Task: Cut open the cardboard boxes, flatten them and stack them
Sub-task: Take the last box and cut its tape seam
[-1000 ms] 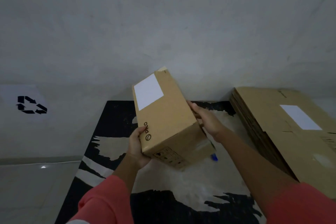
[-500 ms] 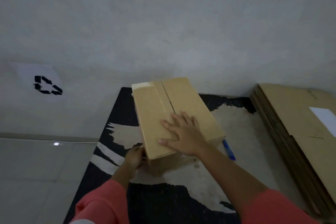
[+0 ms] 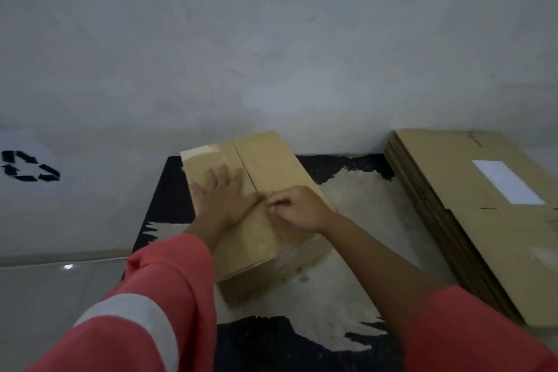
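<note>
One stack of flattened boxes with a white label lies at 3 o'clock, and one recycling sign at 9. A single cardboard box sits on the mat, long axis 11 to 5. The left hand lies flat on top, fingers straight; the right hand curls its fingers at the seam, pinching or not I cannot tell

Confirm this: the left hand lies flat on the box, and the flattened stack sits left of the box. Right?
Not quite: in the head view the stack sits right of the box, not left. The left hand does lie flat on the box.
</note>
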